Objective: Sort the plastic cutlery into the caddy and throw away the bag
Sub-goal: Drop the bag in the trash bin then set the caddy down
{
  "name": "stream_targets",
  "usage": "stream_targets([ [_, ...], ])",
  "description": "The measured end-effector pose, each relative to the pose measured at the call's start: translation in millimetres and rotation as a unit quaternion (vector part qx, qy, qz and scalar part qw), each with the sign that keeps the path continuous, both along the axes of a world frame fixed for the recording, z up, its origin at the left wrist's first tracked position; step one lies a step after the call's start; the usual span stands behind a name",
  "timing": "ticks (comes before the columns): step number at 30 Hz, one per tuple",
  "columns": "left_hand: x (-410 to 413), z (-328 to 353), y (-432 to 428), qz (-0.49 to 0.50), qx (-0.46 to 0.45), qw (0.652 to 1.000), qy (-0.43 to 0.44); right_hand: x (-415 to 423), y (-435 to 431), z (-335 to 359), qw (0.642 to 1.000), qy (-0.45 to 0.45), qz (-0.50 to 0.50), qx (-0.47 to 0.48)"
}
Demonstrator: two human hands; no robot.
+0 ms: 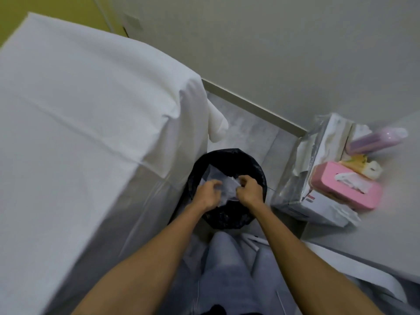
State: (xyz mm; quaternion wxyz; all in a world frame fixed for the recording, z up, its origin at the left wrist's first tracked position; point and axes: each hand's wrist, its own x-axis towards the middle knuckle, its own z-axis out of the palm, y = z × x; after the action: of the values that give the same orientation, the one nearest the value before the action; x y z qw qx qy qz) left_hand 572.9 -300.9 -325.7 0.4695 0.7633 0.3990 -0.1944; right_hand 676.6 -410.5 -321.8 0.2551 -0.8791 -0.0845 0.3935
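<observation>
- Just below centre, at 6 o'clock, the left hand (208,194) and right hand (249,189) each pinch the clear bag (218,181) with curled fingers; it hangs over the mouth of the black-lined bin (227,220).
- The bag looks feather-light, limp and slippery; a bunched edge seems the surest hold; it may cling on release.
- Blur hides whether the bag is empty; the caddy is out of view.
- Farther off: a pink tissue box (345,189) at 3 o'clock; a white-clothed table (79,110) at 9 o'clock.
</observation>
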Motion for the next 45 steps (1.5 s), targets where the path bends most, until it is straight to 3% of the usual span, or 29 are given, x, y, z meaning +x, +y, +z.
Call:
stream_targets([
  [5, -16, 51, 12, 0.02, 0.03, 0.999, -0.029, -17, 21, 59, 0.997, -0.018, 0.055, 0.044],
  [14, -128, 232, 61, 0.124, 0.169, 0.972, -0.106, -90, 91, 206, 0.963, 0.002, 0.196, 0.184],
  [21, -263, 315, 74, 0.315, 0.272, 0.899, -0.135, -206, 166, 278, 0.887, 0.037, 0.375, 0.265],
  [27, -358, 355, 74, 0.401, 0.356, 0.828, -0.161, -299, 204, 309, 0.81, 0.048, 0.504, 0.297],
  [31, -427, 378, 69, 0.467, 0.402, 0.771, -0.163, -358, 222, 322, 0.732, 0.014, 0.613, 0.298],
  [34, -479, 375, 66, 0.483, 0.371, 0.787, -0.1, -391, 236, 323, 0.685, -0.025, 0.665, 0.295],
  [37, -516, 358, 63, 0.497, 0.291, 0.815, -0.062, -412, 246, 311, 0.666, -0.081, 0.686, 0.282],
  [41, -530, 333, 70, 0.484, 0.219, 0.843, -0.087, -425, 253, 291, 0.665, -0.117, 0.691, 0.257],
  [45, -537, 315, 88, 0.46, 0.232, 0.851, -0.102, -428, 258, 287, 0.673, -0.123, 0.688, 0.244],
])
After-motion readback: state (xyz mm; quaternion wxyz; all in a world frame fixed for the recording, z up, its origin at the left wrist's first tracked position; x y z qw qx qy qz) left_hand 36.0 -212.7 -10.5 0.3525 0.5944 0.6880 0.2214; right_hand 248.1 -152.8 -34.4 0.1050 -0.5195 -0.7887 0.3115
